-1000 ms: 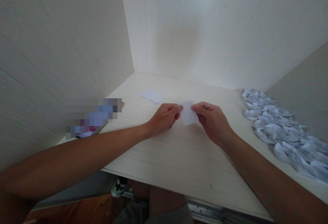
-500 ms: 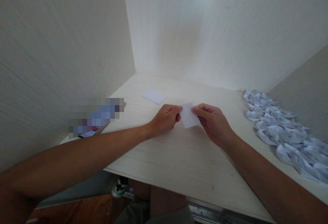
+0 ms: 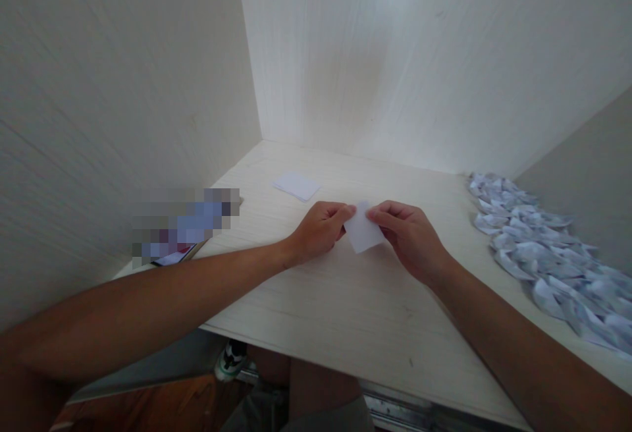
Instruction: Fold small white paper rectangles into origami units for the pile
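A small white piece of paper [image 3: 364, 233] is held above the middle of the table. My left hand [image 3: 323, 231] pinches its upper left edge between thumb and curled fingers. On the other side, my right hand [image 3: 407, 231] grips the upper right edge, thumb on top and fingers behind the sheet. The two thumbs are close together. Beyond my left hand lies a small stack of white paper [image 3: 297, 186], flat on the table.
Rows of folded white paper pieces [image 3: 538, 241] spread along the right side of the pale table [image 3: 316, 313]. A phone-like object with a blurred screen [image 3: 192, 224] lies at the left by the wall. Panels [image 3: 419, 70] enclose the back and sides.
The paper has turned and tipped slightly, its lower corner now nearer me. My thumbs have come closer together along its top edge.
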Demonstrator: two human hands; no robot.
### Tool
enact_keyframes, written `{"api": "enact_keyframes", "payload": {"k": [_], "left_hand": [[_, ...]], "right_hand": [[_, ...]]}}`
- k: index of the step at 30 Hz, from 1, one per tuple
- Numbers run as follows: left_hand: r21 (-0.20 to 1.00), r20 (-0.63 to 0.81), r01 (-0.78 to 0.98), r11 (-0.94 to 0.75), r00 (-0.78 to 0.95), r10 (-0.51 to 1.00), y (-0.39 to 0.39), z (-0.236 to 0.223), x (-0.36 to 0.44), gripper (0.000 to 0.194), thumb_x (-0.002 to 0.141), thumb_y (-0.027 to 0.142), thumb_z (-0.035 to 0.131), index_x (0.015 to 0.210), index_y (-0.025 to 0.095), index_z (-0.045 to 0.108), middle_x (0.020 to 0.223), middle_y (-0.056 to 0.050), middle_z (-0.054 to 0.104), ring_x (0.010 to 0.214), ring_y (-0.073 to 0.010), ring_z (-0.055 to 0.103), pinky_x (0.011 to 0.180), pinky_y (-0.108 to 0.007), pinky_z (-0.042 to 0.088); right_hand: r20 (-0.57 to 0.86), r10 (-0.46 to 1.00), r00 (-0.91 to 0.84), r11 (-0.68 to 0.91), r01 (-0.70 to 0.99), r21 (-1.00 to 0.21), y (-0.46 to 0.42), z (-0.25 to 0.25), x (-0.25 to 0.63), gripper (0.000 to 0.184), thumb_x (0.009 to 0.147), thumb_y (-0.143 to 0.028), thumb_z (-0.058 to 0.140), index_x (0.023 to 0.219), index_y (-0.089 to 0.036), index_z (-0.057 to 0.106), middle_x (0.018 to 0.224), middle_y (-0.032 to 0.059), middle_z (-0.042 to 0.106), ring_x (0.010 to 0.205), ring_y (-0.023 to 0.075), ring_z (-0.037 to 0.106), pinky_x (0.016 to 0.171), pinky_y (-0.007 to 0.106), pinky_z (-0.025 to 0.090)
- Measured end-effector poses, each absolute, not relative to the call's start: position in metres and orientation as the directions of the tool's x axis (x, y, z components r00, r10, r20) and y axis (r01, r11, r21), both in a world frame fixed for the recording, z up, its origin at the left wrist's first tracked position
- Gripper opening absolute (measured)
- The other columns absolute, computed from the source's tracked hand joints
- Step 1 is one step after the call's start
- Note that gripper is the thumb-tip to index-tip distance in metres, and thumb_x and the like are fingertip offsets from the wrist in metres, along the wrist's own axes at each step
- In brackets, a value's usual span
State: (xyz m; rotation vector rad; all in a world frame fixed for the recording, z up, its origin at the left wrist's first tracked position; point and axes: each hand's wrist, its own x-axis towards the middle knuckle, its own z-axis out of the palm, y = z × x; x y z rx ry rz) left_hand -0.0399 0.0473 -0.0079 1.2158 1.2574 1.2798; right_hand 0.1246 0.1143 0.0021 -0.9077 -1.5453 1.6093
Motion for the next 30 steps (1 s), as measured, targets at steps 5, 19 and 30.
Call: {"api": "enact_keyframes", "payload": {"k": [5, 19, 30], "left_hand": [[0.995, 0.076, 0.071, -0.075, -0.014, 0.997, 0.049, -0.012, -0.042, 0.045, 0.097, 0.037, 0.052, 0.056, 0.019, 0.047, 0.045, 0.007, 0.041, 0.038, -0.0059, 0.036, 0.04, -0.02, 0.025], [0.957, 0.159, 0.222, -0.188, 0.142, 0.977, 0.047, -0.016, -0.045, 0.043, 0.095, 0.048, 0.048, 0.061, 0.021, 0.047, 0.048, 0.006, 0.042, 0.043, -0.0082, 0.037, 0.044, -0.022, 0.025], [0.957, 0.199, 0.212, -0.198, 0.018, 0.98, 0.051, -0.021, -0.047, 0.04, 0.095, 0.043, 0.052, 0.062, 0.02, 0.05, 0.052, 0.007, 0.046, 0.042, -0.0068, 0.04, 0.042, -0.021, 0.028]], "right_hand": [[-0.009, 0.83, -0.558, -0.009, 0.003, -1.0, 0.116, -0.002, 0.126, 0.026, 0.068, -0.04, 0.086, 0.064, -0.021, 0.071, 0.062, -0.001, 0.064, 0.062, 0.0144, 0.053, 0.063, 0.032, 0.037], [0.007, 0.777, -0.629, 0.061, 0.066, -0.996, 0.118, 0.001, 0.129, 0.032, 0.074, -0.049, 0.084, 0.072, -0.019, 0.073, 0.067, -0.0003, 0.066, 0.062, 0.0133, 0.053, 0.061, 0.03, 0.041], [0.013, 0.776, -0.631, 0.128, 0.136, -0.982, 0.125, 0.002, 0.132, 0.033, 0.075, -0.052, 0.082, 0.073, -0.02, 0.074, 0.068, -0.0001, 0.067, 0.063, 0.0144, 0.055, 0.062, 0.031, 0.041]]}}
